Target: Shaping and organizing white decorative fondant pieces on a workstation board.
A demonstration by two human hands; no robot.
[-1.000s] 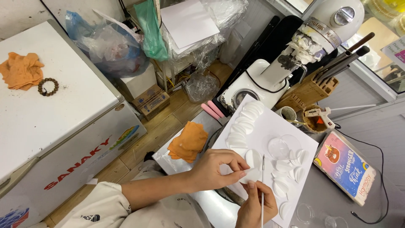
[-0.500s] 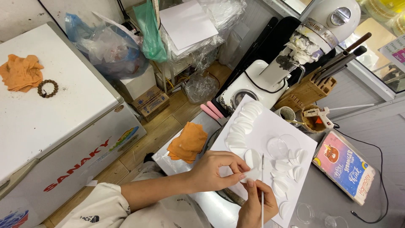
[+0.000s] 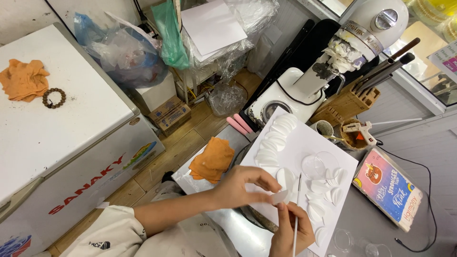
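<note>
- Left hand [image 3: 238,188] pinching a thin white petal piece [image 3: 280,196] at its near edge, thumb and fingertips closed on it, held just above the white sheet [image 3: 304,143].
- Right hand [image 3: 291,228] closed around a thin white stick tool [image 3: 297,209], tip pointing up past the petal piece; index finger touching the petal's underside.
- Petal piece looks light, thin, slightly curved, translucent at the rim. Probably brittle or easily dented; likely sugar paste or similar, cannot tell which.
- Best held by the edge with a light pinch, as now; squeezing the middle risks cracking or flattening the curve.
- More petals [image 3: 278,133] fanned in an overlapping row along the sheet's far-left edge, others loose near the right edge; a clear round dish [image 3: 320,165] sitting on the sheet among them.
- Sheet resting on a metal counter [image 3: 228,228]; orange cloth [image 3: 213,159] just beside it to the left.
- White stand mixer [image 3: 352,43] and wooden knife block [image 3: 347,102] behind the sheet; white chest freezer [image 3: 57,138] well apart on the left.
</note>
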